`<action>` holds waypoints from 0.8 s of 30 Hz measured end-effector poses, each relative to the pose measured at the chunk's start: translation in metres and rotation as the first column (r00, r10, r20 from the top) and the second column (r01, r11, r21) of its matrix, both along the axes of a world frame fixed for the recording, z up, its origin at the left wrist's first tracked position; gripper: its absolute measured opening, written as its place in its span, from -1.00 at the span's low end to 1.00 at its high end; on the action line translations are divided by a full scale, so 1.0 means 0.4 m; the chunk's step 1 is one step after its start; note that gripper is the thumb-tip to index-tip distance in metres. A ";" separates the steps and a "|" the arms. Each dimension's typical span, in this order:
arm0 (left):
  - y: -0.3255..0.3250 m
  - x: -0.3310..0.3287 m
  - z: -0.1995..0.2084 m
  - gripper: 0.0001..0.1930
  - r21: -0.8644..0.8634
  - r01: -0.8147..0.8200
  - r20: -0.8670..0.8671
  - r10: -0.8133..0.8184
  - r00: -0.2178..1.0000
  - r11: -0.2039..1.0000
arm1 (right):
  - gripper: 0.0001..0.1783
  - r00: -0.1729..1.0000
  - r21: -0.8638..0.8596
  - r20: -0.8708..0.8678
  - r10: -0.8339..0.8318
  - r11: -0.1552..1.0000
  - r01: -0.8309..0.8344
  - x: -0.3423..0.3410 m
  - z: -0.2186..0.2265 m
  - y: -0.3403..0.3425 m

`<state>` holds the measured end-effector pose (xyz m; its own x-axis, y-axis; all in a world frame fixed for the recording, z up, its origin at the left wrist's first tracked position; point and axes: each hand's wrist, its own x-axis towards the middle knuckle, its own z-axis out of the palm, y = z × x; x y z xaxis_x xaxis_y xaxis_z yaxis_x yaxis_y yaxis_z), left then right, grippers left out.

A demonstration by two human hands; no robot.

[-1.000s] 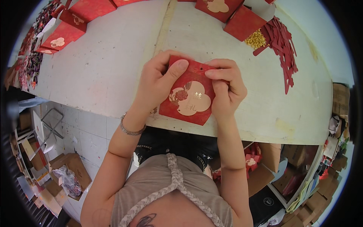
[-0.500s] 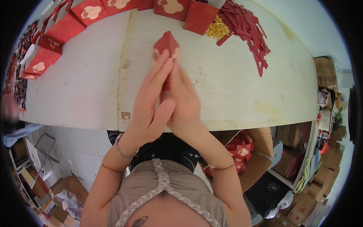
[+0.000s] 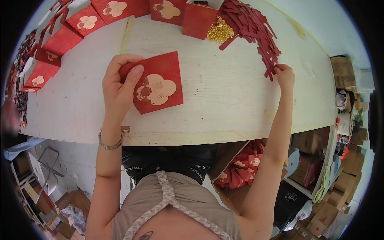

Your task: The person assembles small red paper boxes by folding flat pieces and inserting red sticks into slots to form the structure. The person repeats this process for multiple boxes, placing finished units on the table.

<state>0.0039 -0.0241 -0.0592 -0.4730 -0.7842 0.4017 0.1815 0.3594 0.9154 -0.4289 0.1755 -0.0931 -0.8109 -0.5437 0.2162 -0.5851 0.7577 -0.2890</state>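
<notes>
Red envelope (image 3: 158, 84) corner hidden under left hand (image 3: 118, 86).

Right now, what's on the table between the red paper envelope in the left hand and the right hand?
Only bare white tabletop, head view, between red paper envelope and right hand.

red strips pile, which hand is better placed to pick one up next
Right. The right hand already touches the edge of the red strips pile at the table's far right, fingertips pinching there. The left hand is busy holding the red envelope, well apart from the pile.
</notes>
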 end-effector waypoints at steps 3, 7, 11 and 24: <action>-0.002 0.003 -0.007 -0.87 -0.072 -0.001 0.085 0.007 0.996 0.997 | -0.80 0.968 -0.319 0.250 0.035 0.946 0.048 0.175 0.069 -0.046; 0.020 -0.012 0.006 -0.83 0.026 0.054 0.094 -0.056 0.994 0.998 | -0.87 0.536 -0.739 0.512 0.671 0.662 -0.122 0.518 0.168 -0.132; 0.015 -0.024 0.011 -0.83 0.019 0.081 0.044 -0.082 0.996 0.997 | -0.87 0.530 -0.663 0.491 0.691 0.692 -0.287 0.647 0.201 -0.237; 0.038 -0.028 0.023 -0.91 0.219 0.082 0.058 -0.097 0.994 0.972 | -0.80 0.934 -0.314 -0.067 0.351 0.881 -0.354 0.361 0.011 -0.307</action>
<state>-0.0074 -0.0090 -0.0502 -0.5653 -0.8023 0.1916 0.1387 0.1365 0.9809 -0.2844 0.0527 -0.0889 -0.5757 -0.6952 0.4303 -0.8000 0.3701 -0.4723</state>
